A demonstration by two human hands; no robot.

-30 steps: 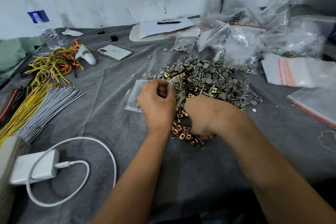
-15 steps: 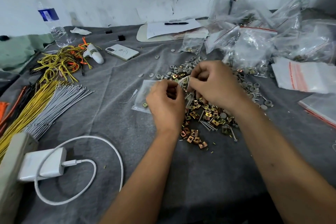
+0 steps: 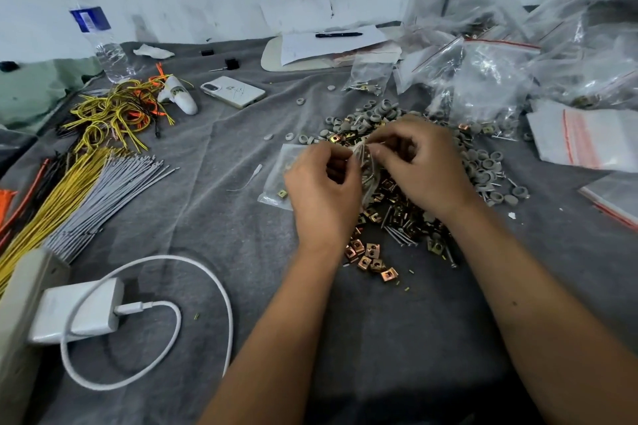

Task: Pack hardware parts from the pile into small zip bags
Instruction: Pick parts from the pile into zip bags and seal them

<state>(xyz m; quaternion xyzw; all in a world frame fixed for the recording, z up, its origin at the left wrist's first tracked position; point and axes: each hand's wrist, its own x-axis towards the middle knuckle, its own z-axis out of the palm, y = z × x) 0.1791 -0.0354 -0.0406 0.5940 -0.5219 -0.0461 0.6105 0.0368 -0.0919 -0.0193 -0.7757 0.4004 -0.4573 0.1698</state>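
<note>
Pinching the mouth of a small zip bag (image 3: 366,166) between them, the left hand (image 3: 322,193) and right hand (image 3: 426,162) hold it just above the hardware pile (image 3: 407,203) at the desk (image 3: 241,217) middle, probably so parts drop in easily.

Two bare forearms enter from bottom edge. No sleeves in view, no gloves. Left hand (image 3: 322,197): no ring, no watch, no band at wrist. Right hand (image 3: 423,166): likewise unadorned. Small dark mole on right forearm. Fingernails short, unpainted where visible.
</note>
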